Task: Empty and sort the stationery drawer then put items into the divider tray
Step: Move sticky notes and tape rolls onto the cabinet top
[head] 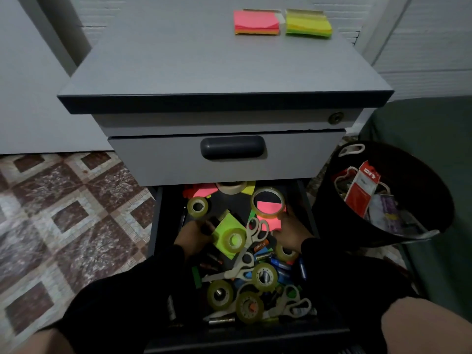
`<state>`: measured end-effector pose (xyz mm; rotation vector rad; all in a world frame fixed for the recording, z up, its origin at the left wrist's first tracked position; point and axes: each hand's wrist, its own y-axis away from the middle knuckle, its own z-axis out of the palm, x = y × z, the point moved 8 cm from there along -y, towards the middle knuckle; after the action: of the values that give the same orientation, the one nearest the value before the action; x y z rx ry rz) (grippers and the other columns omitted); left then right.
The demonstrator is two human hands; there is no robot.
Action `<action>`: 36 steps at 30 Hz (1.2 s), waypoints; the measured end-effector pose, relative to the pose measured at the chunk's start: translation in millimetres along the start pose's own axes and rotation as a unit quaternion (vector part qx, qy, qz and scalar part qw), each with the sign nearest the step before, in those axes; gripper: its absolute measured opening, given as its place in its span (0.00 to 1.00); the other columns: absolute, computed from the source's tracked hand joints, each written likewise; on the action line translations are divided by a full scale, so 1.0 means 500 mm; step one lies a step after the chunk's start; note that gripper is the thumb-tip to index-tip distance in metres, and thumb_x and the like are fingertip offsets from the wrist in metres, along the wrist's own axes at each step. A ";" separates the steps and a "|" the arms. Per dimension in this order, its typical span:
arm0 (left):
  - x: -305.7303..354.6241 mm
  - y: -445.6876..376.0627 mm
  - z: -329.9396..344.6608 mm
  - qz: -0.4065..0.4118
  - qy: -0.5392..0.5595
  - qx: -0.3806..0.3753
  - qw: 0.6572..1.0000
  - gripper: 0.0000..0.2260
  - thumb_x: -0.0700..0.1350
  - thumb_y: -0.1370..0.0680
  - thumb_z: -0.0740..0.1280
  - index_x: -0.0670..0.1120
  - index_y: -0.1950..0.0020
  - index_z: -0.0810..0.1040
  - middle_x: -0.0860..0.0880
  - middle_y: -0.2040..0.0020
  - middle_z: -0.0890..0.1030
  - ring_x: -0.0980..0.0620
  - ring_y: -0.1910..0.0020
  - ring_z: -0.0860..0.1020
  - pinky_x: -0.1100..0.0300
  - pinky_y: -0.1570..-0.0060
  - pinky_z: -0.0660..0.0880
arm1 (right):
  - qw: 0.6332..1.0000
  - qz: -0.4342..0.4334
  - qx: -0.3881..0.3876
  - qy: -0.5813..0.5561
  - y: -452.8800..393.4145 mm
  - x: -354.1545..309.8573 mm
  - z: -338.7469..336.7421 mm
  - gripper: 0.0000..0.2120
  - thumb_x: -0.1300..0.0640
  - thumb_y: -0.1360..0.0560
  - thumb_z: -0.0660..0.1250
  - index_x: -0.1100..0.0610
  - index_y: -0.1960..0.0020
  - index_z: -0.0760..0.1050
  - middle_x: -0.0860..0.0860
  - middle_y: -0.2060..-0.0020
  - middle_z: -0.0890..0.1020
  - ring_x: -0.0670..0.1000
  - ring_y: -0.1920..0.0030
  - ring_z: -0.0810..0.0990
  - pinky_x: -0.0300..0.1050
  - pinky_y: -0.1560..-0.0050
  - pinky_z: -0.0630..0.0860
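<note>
The lower drawer (309,200) of a grey cabinet stands pulled out, full of mixed stationery: several tape rolls (221,294), white-handled scissors (251,247), batteries, and loose neon paper. My left hand (195,233) reaches in at the drawer's left and holds the edge of a lime-green note pad (226,227) with a tape roll lying on it. My right hand (287,229) reaches in at the right and grips pink sticky notes (272,221) under a large clear tape ring (268,201). Both sleeves are black.
On the cabinet top (204,60) sit a pink note stack (256,23) and a yellow-green stack (307,24). The upper drawer (232,149) is closed. A black bin (388,198) with packaging stands at the right. Patterned tile floor (71,213) lies to the left.
</note>
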<state>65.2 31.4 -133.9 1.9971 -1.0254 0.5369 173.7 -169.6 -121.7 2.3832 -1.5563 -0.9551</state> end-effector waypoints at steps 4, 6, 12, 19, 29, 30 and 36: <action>0.013 0.002 -0.039 0.024 0.045 0.033 0.998 0.14 0.33 0.27 0.69 0.50 0.63 0.71 0.42 0.58 0.77 0.47 0.55 0.77 0.49 0.47 0.76 | 0.999 0.032 0.014 -0.009 -0.015 0.015 0.010 0.30 0.60 0.24 0.64 0.65 0.26 0.56 0.59 0.26 0.59 0.58 0.27 0.62 0.45 0.30 0.63; 0.018 0.002 -0.056 0.030 0.034 0.057 0.997 0.12 0.33 0.26 0.68 0.49 0.60 0.71 0.45 0.60 0.77 0.48 0.60 0.76 0.54 0.54 0.75 | 0.998 0.054 0.019 -0.015 -0.019 0.020 0.012 0.32 0.59 0.23 0.63 0.66 0.25 0.52 0.59 0.26 0.59 0.58 0.27 0.61 0.46 0.30 0.62; 0.015 0.001 -0.082 0.047 0.105 0.101 0.988 0.14 0.32 0.25 0.66 0.49 0.61 0.69 0.49 0.65 0.75 0.52 0.68 0.72 0.70 0.71 0.71 | 0.992 0.085 0.048 -0.080 -0.027 0.024 0.013 0.35 0.60 0.24 0.66 0.66 0.25 0.51 0.62 0.28 0.60 0.59 0.29 0.64 0.46 0.32 0.65; 0.005 -0.001 -0.088 0.035 0.144 0.100 0.984 0.13 0.31 0.26 0.67 0.48 0.61 0.69 0.46 0.64 0.75 0.49 0.67 0.73 0.56 0.65 0.75 | 0.972 0.116 0.066 -0.192 -0.016 0.033 0.010 0.17 0.60 0.27 0.70 0.66 0.42 0.70 0.58 0.50 0.79 0.54 0.47 0.77 0.40 0.55 0.67; 0.003 0.019 -0.085 0.009 0.225 0.091 0.970 0.12 0.30 0.24 0.64 0.44 0.61 0.68 0.45 0.66 0.74 0.47 0.68 0.73 0.54 0.62 0.74 | 0.973 0.140 -0.096 -0.158 0.003 0.032 0.020 0.12 0.65 0.24 0.61 0.53 0.64 0.66 0.50 0.71 0.69 0.45 0.74 0.67 0.35 0.77 0.66; 0.007 0.026 -0.083 0.008 0.234 0.088 0.968 0.12 0.30 0.24 0.64 0.44 0.61 0.67 0.45 0.66 0.74 0.47 0.68 0.73 0.54 0.62 0.74 | 0.981 0.124 -0.086 -0.122 0.006 0.029 0.014 0.13 0.65 0.25 0.61 0.52 0.65 0.65 0.49 0.69 0.69 0.44 0.71 0.68 0.35 0.71 0.68; 0.037 0.073 -0.087 0.022 0.268 0.088 0.959 0.12 0.28 0.24 0.61 0.43 0.61 0.66 0.45 0.67 0.73 0.49 0.70 0.73 0.63 0.73 0.73 | 0.989 0.063 -0.112 -0.071 0.059 -0.007 0.034 0.13 0.69 0.28 0.64 0.54 0.48 0.71 0.52 0.59 0.75 0.50 0.61 0.73 0.41 0.64 0.71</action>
<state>45.9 45.7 -79.3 1.8230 -0.7008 1.1547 140.0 -176.1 -120.7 2.0798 -1.5334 -1.2247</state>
